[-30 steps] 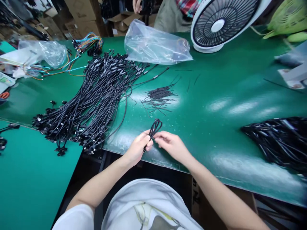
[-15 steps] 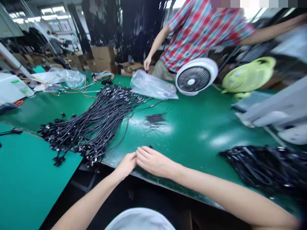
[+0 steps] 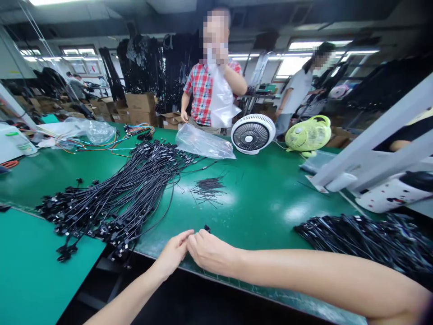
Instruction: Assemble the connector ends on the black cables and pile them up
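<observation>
My left hand (image 3: 172,255) and my right hand (image 3: 211,253) meet at the fingertips over the near edge of the green table (image 3: 260,203). My right hand is closed, and a small black connector (image 3: 207,229) sticks out past its knuckles. The fingers of my left hand pinch right beside it; what they hold is hidden. To the left lies a big heap of black cables (image 3: 135,180) with plugs at both ends. A small pile of short black ties (image 3: 207,186) lies beyond my hands.
Bundled black cables (image 3: 355,239) lie at the right. A clear plastic bag (image 3: 203,142), a white fan (image 3: 253,134) and a green fan (image 3: 308,134) stand along the far edge. A person in a checked shirt (image 3: 201,95) holds a white bag (image 3: 221,97) behind the table.
The view has tilted up, so the table sits lower in it. The person opposite has brought an arm in, holding up a white bag. My hands stay together, fingertips touching.
</observation>
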A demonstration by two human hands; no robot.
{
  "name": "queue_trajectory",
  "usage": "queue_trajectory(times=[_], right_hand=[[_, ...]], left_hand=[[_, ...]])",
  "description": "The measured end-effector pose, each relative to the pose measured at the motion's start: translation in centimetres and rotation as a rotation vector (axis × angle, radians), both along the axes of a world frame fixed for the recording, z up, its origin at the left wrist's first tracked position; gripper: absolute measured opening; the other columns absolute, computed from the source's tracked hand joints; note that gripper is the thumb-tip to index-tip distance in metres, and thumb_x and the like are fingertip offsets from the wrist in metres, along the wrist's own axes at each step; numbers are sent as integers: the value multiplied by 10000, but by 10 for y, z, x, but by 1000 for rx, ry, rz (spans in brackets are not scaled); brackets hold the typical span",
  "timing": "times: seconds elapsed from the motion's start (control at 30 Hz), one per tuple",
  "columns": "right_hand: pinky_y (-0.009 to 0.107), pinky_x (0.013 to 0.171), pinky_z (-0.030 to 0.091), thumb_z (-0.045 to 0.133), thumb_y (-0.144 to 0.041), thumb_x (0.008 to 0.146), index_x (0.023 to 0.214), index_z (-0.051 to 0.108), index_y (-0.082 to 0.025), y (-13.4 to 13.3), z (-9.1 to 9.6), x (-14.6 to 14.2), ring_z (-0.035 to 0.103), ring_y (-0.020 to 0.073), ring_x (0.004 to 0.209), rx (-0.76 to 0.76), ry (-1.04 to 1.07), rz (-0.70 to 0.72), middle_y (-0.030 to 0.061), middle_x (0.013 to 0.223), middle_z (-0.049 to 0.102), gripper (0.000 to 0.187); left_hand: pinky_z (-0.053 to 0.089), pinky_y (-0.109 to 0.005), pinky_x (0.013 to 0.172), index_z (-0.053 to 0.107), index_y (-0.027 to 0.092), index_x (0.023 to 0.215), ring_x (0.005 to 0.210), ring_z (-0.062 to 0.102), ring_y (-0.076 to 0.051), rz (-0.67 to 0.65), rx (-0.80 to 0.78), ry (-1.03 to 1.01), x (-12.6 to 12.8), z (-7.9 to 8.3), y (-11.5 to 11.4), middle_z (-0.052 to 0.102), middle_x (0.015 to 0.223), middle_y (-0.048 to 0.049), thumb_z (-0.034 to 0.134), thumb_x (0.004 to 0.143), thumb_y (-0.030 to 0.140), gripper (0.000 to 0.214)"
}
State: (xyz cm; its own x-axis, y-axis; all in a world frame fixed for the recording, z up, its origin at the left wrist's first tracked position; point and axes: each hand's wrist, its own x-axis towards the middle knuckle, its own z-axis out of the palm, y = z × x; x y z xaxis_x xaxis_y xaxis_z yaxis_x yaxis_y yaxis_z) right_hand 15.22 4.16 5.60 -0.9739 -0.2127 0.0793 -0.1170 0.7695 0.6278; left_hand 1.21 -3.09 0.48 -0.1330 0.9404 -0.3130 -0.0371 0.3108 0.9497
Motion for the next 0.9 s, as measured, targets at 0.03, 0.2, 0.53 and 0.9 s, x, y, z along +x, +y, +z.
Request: queue_trajectory(times=[0.03, 0.2, 0.53, 0.9], right_hand=[[332, 506, 244, 387, -68, 847, 847, 601, -99, -1, -1, 0, 465, 167, 589, 0, 8, 15, 67, 710, 517, 217], [310, 490, 246, 391, -80, 864, 827, 581, -124, 5, -9, -9, 482, 158, 554, -223, 25, -166, 55, 671, 537, 199], [216, 589, 378, 373, -328, 961, 683, 537, -177, 11, -44, -25, 527, 114, 612, -1506, 692, -549, 0, 651, 581, 357], [254, 581, 310, 359, -134, 951, 715, 538, -182, -4, -33, -2, 448, 116, 556, -870, 642, -205, 3, 621, 532, 300]], left_hand=[[235, -253, 549, 583, 61, 1194, 548, 317, -90, 7, 5, 9, 1, 0, -1, 458, 609, 41, 565, 778, 386, 528], [261, -253, 573, 669, 133, 882, 574, 345, -94, 114, 92, -150, 5, 7, -3, 471, 617, 33, 549, 796, 323, 240], [406, -309, 881, 723, 180, 884, 937, 556, -192, 351, 278, -400, -2, 8, 12, 633, 967, -60, 702, 705, 261, 197], [406, -314, 782, 697, 164, 735, 770, 485, -172, -23, 124, -75, -6, 3, -1, 546, 754, -40, 542, 816, 412, 304]])
